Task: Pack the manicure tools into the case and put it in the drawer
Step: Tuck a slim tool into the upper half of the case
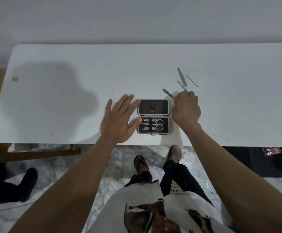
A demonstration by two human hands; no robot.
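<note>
A small grey manicure case (pixel 168 130) lies open on the white table (pixel 69 106), near its front edge. Its near half holds two nail clippers (pixel 149 128) and scissors (pixel 159 124); the far half looks empty apart from straps. My left hand (pixel 118 120) rests flat with fingers spread, touching the case's left side. My right hand (pixel 185 107) is closed around a thin metal tool (pixel 167 92) just right of the case. Three more slim tools (pixel 182 77) lie loose on the table beyond that hand.
The table's front edge runs just below the case, with marble floor and my feet (pixel 142 165) beneath. A wooden piece (pixel 35 153) stands under the left end. Another person's dark shoe (pixel 28 182) is at the lower left. A wall rises behind the table.
</note>
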